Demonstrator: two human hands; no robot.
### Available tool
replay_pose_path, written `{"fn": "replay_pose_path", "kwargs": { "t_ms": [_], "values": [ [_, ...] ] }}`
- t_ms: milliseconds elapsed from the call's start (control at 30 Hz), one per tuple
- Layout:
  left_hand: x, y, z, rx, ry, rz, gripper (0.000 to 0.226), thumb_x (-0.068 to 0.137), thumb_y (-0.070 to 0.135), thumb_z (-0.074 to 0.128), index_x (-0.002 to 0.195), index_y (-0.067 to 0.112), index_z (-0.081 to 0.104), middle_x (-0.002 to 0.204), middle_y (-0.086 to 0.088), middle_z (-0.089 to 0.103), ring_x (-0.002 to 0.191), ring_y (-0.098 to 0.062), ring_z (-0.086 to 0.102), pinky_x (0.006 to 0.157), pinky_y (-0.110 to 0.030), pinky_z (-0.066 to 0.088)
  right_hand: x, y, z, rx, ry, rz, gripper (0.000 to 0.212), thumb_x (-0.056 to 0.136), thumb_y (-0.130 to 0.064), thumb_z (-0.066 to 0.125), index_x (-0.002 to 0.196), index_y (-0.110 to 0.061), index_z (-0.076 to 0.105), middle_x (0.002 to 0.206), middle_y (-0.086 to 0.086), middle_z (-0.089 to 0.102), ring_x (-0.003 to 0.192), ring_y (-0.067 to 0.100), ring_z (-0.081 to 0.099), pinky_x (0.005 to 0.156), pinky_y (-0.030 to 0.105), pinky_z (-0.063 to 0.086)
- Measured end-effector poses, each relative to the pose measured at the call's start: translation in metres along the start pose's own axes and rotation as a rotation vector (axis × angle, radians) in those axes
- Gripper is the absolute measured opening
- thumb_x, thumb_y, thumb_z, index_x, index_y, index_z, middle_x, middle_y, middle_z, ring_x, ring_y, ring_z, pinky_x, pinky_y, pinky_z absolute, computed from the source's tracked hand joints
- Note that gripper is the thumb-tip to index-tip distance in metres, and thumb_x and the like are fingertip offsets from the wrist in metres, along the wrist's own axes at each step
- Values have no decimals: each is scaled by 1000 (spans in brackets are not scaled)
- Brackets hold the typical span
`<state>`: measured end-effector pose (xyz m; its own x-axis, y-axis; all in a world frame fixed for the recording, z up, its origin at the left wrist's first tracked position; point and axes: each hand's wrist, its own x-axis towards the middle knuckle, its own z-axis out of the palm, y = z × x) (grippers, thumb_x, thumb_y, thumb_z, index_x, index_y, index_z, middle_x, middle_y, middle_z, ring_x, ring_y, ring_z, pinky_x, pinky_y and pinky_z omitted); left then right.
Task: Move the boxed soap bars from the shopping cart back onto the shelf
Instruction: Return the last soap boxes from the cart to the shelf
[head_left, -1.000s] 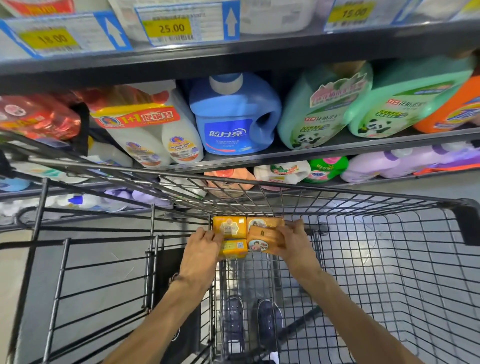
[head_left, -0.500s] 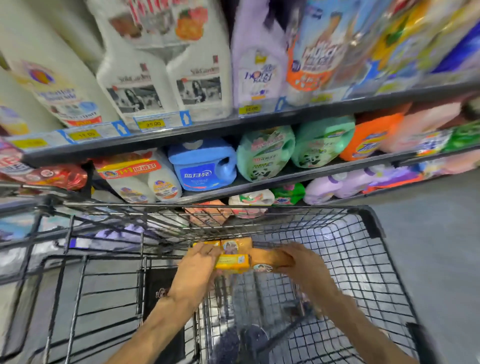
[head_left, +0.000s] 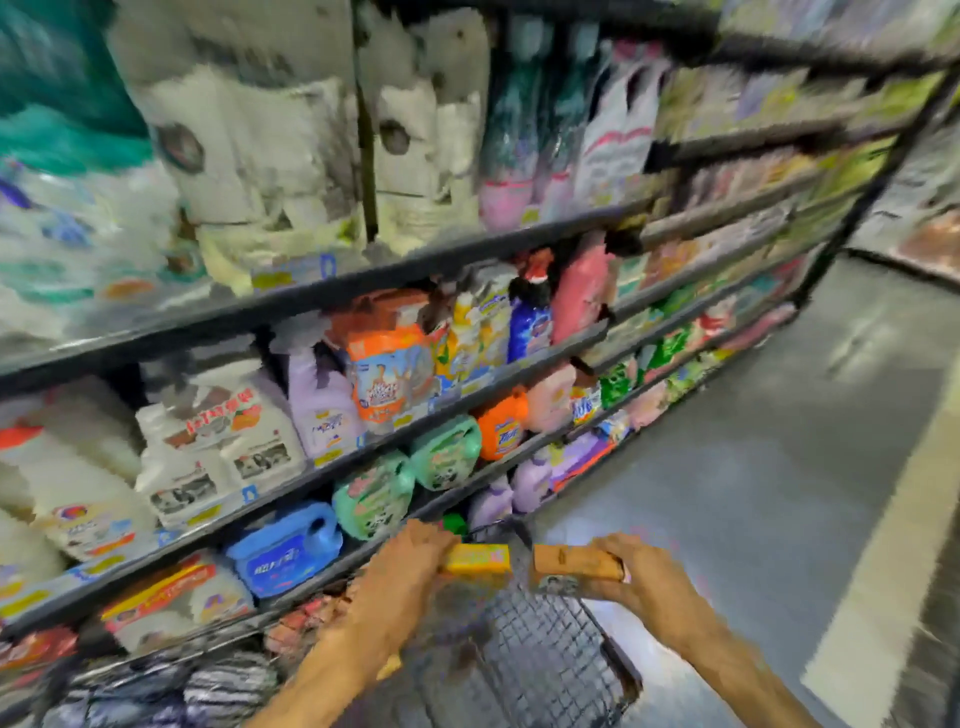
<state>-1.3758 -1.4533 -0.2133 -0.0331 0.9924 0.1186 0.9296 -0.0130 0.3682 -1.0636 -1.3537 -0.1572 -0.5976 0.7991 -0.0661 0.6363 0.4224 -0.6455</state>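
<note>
Now both hands are raised above the shopping cart (head_left: 545, 670), low in the middle of the frame, and each one holds soap. The left hand (head_left: 400, 566) has its fingers curled around a yellow soap box (head_left: 480, 558); I can count one box there, and the blur does not let me tell if another is under it. The right hand (head_left: 644, 577) has its fingers clamped on an orange soap box (head_left: 576, 564), with a second box seemingly pressed below it, though the edge between them is not sharp. The yellow box and the orange box are just beside each other with a small gap between them, both above the front part of the cart and not on any shelf.

The cart is of dark wire mesh and fills the lower middle of the frame. Behind it, the shelves (head_left: 467, 400) run from the lower left up to the upper right, and I can count four dark shelf edges on the left half. On the lower level stand one blue jug (head_left: 285, 551), two green jugs (head_left: 405, 483) side by side and one orange bottle (head_left: 501, 426). The grey floor (head_left: 753, 467) lies at the right. The whole picture is strongly blurred.
</note>
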Motion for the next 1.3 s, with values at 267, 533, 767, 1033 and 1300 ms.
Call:
{"fn": "replay_pose_path", "kwargs": {
  "t_ms": [267,533,767,1033,1300],
  "values": [
    [96,145,-56,7,59,355,31,67,36,78,92,28,63,85,9,64,83,-15,57,71,-31,44,-67,37,-151,-205,197,156,25,78,-41,79,97,-31,66,84,-9,59,77,4,58,73,31,48],
    [170,309,-55,33,121,550,26,81,52,68,94,32,58,84,11,59,82,-15,55,66,-27,33,-136,123,-281,-195,352,188,30,78,-37,78,97,-49,57,87,-14,57,81,1,56,70,18,40],
    [228,420,-39,0,145,527,28,85,44,69,107,27,65,97,7,64,91,-14,56,77,-33,46,-164,187,-382,-221,413,177,26,81,-30,75,104,-33,65,96,-12,62,89,7,60,83,37,50],
    [311,492,-27,3,121,507,31,84,41,72,112,30,64,100,7,65,94,-16,57,78,-38,49,-153,248,-468,-220,439,174,20,83,-29,73,99,-30,62,91,-7,60,84,11,60,82,44,51],
    [432,530,-10,-34,170,480,31,86,33,73,115,28,64,100,6,62,96,-15,55,79,-33,45,-79,319,-546,-219,459,157,23,81,-32,72,101,-32,61,95,-10,60,88,10,61,82,45,52]
  ]
}}
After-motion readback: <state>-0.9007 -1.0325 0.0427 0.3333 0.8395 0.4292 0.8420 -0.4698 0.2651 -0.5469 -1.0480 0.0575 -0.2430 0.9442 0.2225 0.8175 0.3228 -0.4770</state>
